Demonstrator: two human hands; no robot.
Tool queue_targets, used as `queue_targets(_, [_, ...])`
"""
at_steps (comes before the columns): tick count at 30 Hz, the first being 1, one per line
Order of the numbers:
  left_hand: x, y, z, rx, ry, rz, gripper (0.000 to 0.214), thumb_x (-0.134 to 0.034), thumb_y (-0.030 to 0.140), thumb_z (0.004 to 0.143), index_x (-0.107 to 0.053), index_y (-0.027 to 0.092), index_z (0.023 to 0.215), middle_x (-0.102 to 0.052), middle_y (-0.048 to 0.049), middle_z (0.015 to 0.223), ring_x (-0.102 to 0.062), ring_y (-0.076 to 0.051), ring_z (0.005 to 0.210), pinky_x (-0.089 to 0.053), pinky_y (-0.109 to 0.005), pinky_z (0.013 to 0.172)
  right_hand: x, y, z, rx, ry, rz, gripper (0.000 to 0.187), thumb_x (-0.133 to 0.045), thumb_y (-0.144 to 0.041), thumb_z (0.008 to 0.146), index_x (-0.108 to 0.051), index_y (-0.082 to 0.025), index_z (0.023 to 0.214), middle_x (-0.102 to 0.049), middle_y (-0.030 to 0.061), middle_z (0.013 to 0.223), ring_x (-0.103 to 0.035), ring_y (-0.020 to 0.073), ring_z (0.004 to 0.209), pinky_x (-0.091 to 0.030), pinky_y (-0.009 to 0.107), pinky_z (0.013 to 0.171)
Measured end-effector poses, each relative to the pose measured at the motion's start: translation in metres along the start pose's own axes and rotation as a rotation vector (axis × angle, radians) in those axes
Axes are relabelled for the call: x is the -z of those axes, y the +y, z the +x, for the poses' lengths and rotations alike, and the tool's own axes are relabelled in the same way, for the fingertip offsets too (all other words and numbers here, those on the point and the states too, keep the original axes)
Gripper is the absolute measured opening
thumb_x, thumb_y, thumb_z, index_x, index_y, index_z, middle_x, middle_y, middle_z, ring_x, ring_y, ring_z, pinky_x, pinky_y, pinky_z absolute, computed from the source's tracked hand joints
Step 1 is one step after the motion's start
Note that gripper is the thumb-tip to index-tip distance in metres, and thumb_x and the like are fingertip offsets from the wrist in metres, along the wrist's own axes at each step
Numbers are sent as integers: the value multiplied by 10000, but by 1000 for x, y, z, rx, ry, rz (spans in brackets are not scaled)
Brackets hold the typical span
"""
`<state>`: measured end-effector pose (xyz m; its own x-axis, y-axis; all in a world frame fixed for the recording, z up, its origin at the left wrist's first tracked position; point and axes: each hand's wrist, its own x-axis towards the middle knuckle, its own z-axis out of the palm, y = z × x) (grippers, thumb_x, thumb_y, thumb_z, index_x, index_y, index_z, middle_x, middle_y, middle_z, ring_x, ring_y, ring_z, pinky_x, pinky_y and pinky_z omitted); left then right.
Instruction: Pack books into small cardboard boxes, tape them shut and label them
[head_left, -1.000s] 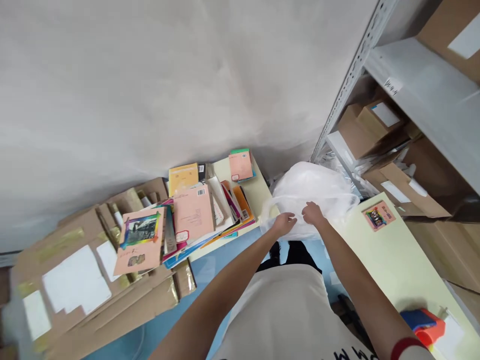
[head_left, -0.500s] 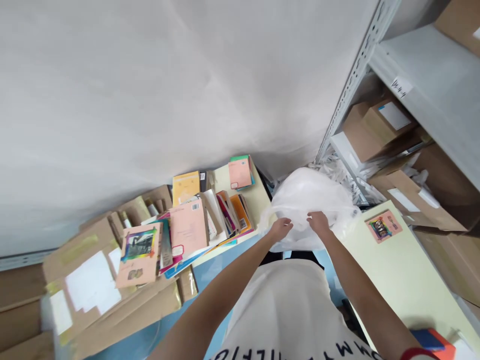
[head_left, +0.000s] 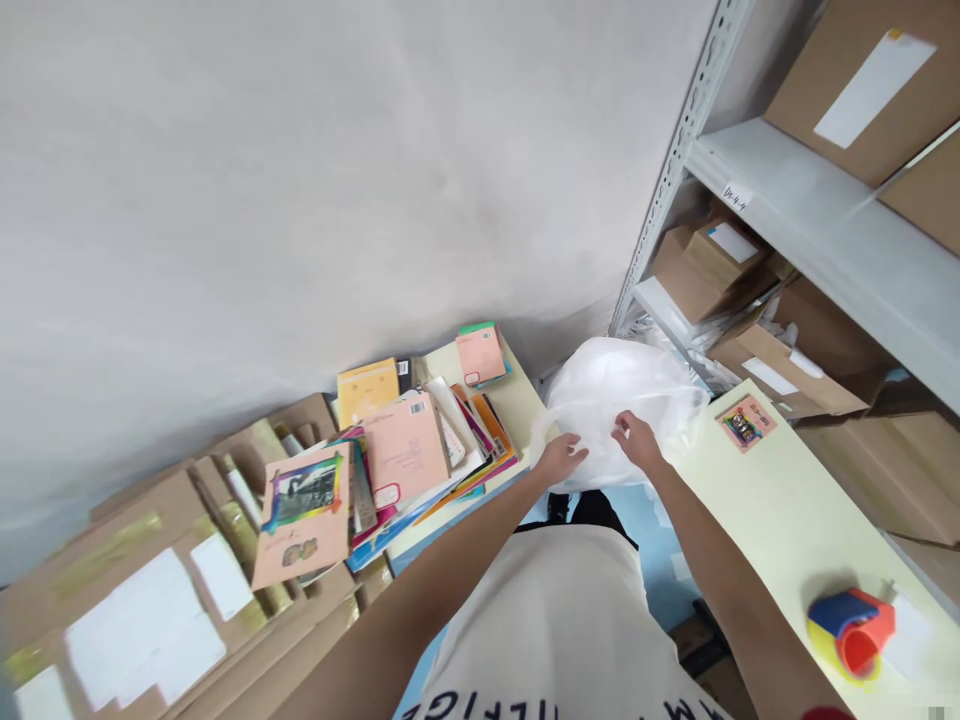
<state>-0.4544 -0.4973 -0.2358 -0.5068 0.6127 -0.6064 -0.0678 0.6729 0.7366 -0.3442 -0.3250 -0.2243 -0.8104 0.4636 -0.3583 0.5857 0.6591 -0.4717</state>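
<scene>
A puffy white plastic bag (head_left: 611, 385) sits between two pale yellow tables, in front of me. My left hand (head_left: 561, 458) grips its near edge, fingers curled into the plastic. My right hand (head_left: 636, 440) pinches the bag's rim just to the right, fingers closed on the film. Both arms reach forward over my white shirt.
A heap of colourful books (head_left: 390, 450) covers the left table (head_left: 517, 395). Flattened cardboard boxes (head_left: 150, 600) lie at the lower left. The right table (head_left: 780, 500) bears a small pink book (head_left: 744, 422) and a red-blue tape dispenser (head_left: 851, 625). A metal shelf (head_left: 817, 230) holds cartons.
My hands stay on the white bag, shifting slightly along its edge. The view has tilted, so the tape dispenser shows fully again.
</scene>
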Motion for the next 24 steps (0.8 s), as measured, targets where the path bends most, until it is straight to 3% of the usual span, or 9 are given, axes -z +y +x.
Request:
queue_targets(2, [0,8,-6,-127,-7,-84,748,-800,331,692,-494,153,1351,-457,-174,1464,-544,-310,1230,-458,-397,1017,2,-15,-16,12,106,300,361,-550,-321,839,-562,-213,1184,-675,37,972,-636,190,897,-496,343,857])
queue_targets(5, [2,18,-17,-328,-80,-269,1014,-872,344,586,-371,176,1452,-376,-183,1519,-419,-344,1352,-399,-427,1084,6,-37,-41,36,132,893,383,-646,-447,743,-602,-215,1046,-691,29,891,-642,202,823,-515,359,797])
queue_targets(8, [7,26,-25,-331,-105,-439,1013,-845,404,619,-332,224,1475,-416,-173,1490,-462,-309,1323,-414,-437,1062,15,-56,-61,26,94,1159,396,-637,-531,736,-615,-217,977,-713,49,879,-663,228,829,-523,367,753])
queue_targets(10, [11,30,-29,-281,-133,-502,944,-829,455,632,-400,213,1438,-554,-166,1352,-565,-281,1202,-465,-417,988,20,-64,-68,20,130,1200,443,-641,-554,730,-612,-227,1027,-722,56,903,-674,239,844,-530,365,725])
queue_targets(14, [16,36,-35,-306,-270,-521,690,-781,534,652,-617,135,1189,-705,-97,972,-664,-228,885,-524,-367,822,19,-70,-70,26,236,1187,461,-704,-542,691,-621,-223,1013,-728,46,893,-678,230,814,-538,357,717])
queue_targets(17, [24,32,-38,-363,-216,-235,427,-655,473,783,-666,131,1037,-703,-76,864,-661,-221,817,-528,-363,782,7,-64,-69,21,242,1106,427,-705,-560,703,-645,-204,931,-714,31,827,-670,215,773,-539,351,715])
queue_targets(19, [36,21,-42,-353,-145,96,227,-644,361,786,-690,164,889,-699,-88,849,-658,-268,911,-510,-414,855,-1,-55,-67,13,248,955,413,-652,-577,755,-662,-199,922,-709,39,833,-668,210,791,-541,349,723])
queue_targets(21, [51,6,-48,-311,-103,300,84,-713,245,690,-675,182,731,-694,-127,881,-603,-359,1088,-432,-519,973,-4,-43,-63,-8,284,695,363,-573,-528,834,-676,-198,946,-709,62,909,-669,208,845,-545,359,769])
queue_targets(24, [68,-8,-53,-273,-113,424,305,-771,99,510,-691,191,789,-665,-183,1090,-400,-472,1320,-248,-652,1072,2,-25,-49,-45,267,306,268,-482,-294,900,-685,-180,1035,-675,110,1109,-637,214,1025,-496,376,941])
